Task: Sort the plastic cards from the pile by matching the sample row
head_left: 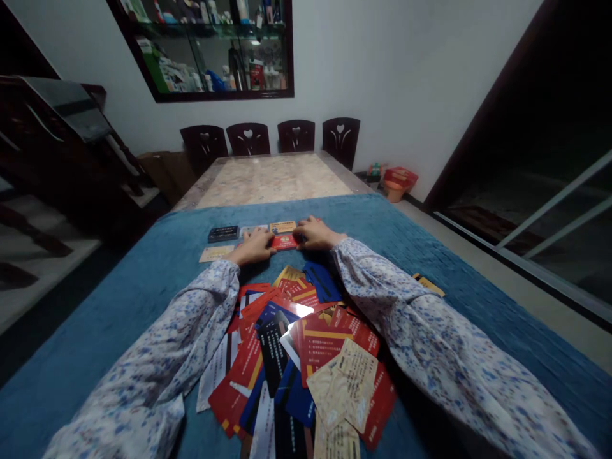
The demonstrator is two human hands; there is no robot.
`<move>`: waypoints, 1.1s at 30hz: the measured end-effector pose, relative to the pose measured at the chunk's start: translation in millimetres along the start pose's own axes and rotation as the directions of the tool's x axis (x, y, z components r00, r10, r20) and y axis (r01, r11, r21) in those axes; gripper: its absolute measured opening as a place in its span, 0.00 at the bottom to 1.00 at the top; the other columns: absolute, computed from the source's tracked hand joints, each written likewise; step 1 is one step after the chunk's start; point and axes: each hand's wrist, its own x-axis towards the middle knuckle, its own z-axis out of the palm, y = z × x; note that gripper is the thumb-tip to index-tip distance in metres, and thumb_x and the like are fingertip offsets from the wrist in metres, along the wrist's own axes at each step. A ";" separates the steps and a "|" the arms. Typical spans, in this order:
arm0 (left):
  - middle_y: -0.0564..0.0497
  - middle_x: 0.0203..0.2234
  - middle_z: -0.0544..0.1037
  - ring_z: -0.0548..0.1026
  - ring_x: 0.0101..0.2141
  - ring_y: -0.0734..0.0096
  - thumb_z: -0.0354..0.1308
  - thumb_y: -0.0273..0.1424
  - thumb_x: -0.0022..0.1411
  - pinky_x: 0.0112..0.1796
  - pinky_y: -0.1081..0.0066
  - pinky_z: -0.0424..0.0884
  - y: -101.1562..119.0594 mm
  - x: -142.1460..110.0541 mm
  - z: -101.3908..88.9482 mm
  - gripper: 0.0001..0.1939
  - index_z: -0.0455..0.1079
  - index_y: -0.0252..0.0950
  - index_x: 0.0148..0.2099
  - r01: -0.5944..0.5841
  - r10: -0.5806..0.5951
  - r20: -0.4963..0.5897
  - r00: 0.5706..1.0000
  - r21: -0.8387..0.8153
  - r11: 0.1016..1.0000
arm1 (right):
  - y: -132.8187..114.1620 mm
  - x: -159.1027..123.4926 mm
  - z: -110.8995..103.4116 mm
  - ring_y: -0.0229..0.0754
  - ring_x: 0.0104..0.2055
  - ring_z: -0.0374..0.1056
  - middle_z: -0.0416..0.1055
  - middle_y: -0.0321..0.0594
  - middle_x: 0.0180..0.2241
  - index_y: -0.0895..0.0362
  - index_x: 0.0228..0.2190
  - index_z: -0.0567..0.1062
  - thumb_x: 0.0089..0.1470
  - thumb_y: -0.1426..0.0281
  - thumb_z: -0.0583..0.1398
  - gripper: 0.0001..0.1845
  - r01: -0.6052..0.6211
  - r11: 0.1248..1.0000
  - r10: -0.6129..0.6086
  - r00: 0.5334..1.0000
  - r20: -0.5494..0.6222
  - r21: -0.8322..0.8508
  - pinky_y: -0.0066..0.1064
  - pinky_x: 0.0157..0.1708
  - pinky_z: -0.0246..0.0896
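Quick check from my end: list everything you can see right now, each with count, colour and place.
red card: one, red, between both hands on the cloth.
row of cards: about four, black, pale, orange and beige, laid out beyond the hands.
card pile: many, mostly red, blue, black and beige, heaped between the arms.
stray card: one, yellowish, right of the right sleeve.
cloth: one, blue, covering the near table.
table: one, beige stone top, beyond the cloth.
chairs: four, dark, at the far end.
cabinet: one, dark frame, on the wall.
left hand: on the red card's left edge.
right hand: on its right edge.
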 end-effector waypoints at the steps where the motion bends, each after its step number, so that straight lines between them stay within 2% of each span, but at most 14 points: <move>1: 0.36 0.59 0.71 0.63 0.61 0.42 0.56 0.36 0.65 0.58 0.44 0.61 -0.8 0.4 0.6 0.19 0.71 0.38 0.56 0.000 0.000 0.000 1.000 -0.002 1.000 | 0.4 0.4 0.3 0.63 0.58 0.60 0.71 0.51 0.58 0.52 0.51 0.79 0.55 0.56 0.66 0.24 -0.001 1.000 0.001 1.000 0.001 -0.002 0.46 0.47 0.62; 11: 0.41 0.56 0.74 0.65 0.60 0.43 0.59 0.37 0.63 0.57 0.47 0.62 -9.1 3.3 2.8 0.18 0.74 0.43 0.54 -0.041 0.040 -0.020 0.999 -0.028 0.999 | 4.0 4.7 -0.9 0.59 0.55 0.65 0.75 0.49 0.54 0.51 0.51 0.80 0.55 0.60 0.66 0.22 0.078 0.997 -0.077 0.997 0.017 -0.029 0.41 0.49 0.59; 25: 0.40 0.56 0.75 0.67 0.59 0.43 0.58 0.36 0.63 0.56 0.48 0.64 -2.6 -2.3 -0.8 0.17 0.74 0.40 0.53 -0.039 0.038 -0.048 0.998 -0.017 0.999 | -0.6 2.8 -6.5 0.59 0.56 0.66 0.75 0.49 0.54 0.52 0.51 0.80 0.54 0.59 0.66 0.23 0.050 0.998 -0.049 0.998 0.025 -0.024 0.39 0.48 0.59; 33: 0.39 0.59 0.73 0.65 0.61 0.41 0.57 0.37 0.65 0.56 0.47 0.62 -2.0 -3.0 -0.3 0.22 0.71 0.40 0.60 -0.029 0.030 -0.030 0.999 0.027 0.999 | -0.7 -1.3 -8.9 0.60 0.57 0.63 0.73 0.50 0.56 0.52 0.54 0.78 0.57 0.57 0.65 0.25 0.047 0.999 -0.046 0.998 0.039 -0.025 0.40 0.47 0.60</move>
